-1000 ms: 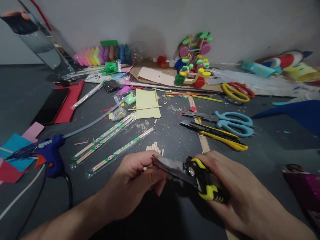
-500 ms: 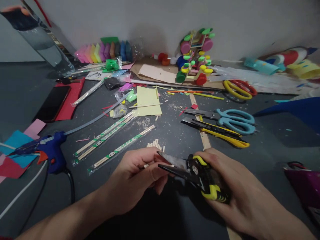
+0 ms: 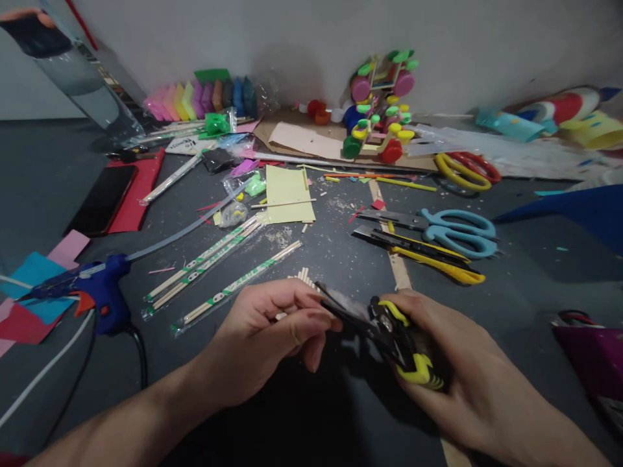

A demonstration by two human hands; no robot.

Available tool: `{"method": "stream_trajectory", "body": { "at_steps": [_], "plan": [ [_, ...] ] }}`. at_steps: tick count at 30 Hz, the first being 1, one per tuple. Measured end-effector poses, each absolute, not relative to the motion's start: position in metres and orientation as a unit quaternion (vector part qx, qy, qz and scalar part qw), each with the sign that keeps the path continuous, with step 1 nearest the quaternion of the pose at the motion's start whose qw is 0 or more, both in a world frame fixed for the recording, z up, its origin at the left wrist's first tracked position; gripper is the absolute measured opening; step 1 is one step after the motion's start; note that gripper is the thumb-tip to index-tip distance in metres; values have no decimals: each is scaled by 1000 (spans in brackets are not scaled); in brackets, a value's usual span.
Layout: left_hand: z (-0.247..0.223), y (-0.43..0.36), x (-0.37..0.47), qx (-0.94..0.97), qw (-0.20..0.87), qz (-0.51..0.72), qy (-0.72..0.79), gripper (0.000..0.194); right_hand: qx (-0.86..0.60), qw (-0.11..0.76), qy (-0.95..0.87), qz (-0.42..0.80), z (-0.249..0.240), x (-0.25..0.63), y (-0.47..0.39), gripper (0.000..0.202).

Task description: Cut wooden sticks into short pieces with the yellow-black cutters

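Observation:
My right hand (image 3: 452, 363) grips black and yellow cutters (image 3: 396, 337), their blades pointing left to the fingertips of my left hand (image 3: 277, 331). Between the thumb and fingers of my left hand is a small pale wooden stick (image 3: 281, 316), mostly hidden. Just beyond these fingers lies a row of short cut sticks (image 3: 307, 276), partly covered by the hand. Wrapped chopsticks (image 3: 243, 281) lie to the left of them. A yellow paper (image 3: 287, 194) with a thin stick across it is farther back.
Blue scissors (image 3: 457, 232) and a yellow cutter knife (image 3: 433, 258) lie at right. A blue glue gun (image 3: 104, 295) and a phone (image 3: 102, 200) are at left. Small wheeled models (image 3: 379, 123) stand near the wall, beside red and yellow scissors (image 3: 464, 174).
The cutters' blades have come closer together and turned slightly at my left fingertips. My left hand has shifted up a little, covering more of the short sticks.

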State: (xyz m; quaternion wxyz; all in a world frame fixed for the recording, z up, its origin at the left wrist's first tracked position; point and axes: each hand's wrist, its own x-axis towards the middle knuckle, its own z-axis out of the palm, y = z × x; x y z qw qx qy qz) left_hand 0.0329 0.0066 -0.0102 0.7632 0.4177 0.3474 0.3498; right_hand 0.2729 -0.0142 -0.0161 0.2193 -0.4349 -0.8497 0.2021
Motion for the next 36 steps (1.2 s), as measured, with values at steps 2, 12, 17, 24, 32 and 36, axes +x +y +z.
{"method": "stream_trajectory", "body": {
  "at_steps": [2, 12, 17, 24, 32, 36],
  "plan": [
    [-10, 8, 32, 436, 752, 349, 350, 24, -432, 215, -850, 209, -15, 274, -13, 33],
    [-14, 8, 30, 529, 690, 340, 358, 33, -429, 187, -862, 196, -13, 280, -13, 28],
    [-14, 9, 28, 543, 679, 325, 373, 38, -427, 185, -862, 200, -10, 279, -14, 22],
    [-12, 6, 33, 466, 736, 340, 354, 20, -436, 210, -852, 201, -13, 279, -16, 19],
    [-12, 7, 32, 445, 743, 354, 353, 20, -437, 197, -850, 217, -10, 278, -14, 30],
    [-12, 7, 31, 464, 736, 336, 361, 26, -436, 188, -851, 225, -9, 279, -15, 24]
  ]
}}
